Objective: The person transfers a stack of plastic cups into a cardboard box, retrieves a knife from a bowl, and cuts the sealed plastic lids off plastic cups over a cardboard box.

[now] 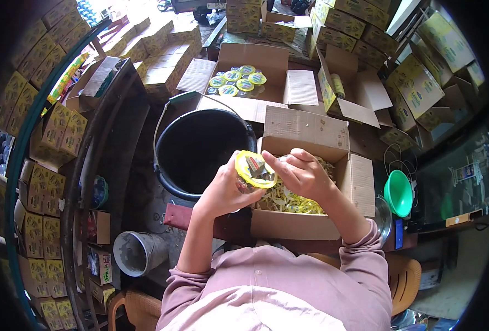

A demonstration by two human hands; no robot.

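Note:
My left hand (225, 187) is wrapped round the side of a small clear jar (244, 187), tilted so its top faces me. A round label with a bright yellow rim and a dark, red-marked centre covers the jar's lid (257, 169). My right hand (302, 174) is at the lid's right edge, its index finger stretched to the yellow rim and the other fingers loosely bent apart. I see nothing held in it. Below the hands stands an open cardboard box (360, 185) filled with yellow and white paper strips (294, 204).
A large black bucket (170, 132) stands left of the box. Behind it, an open carton (255, 55) holds several yellow-lidded jars (236, 80). Another open carton (360, 83) contains a yellow roll. A green bowl (399, 193) sits at right, a grey bucket (139, 254) at lower left.

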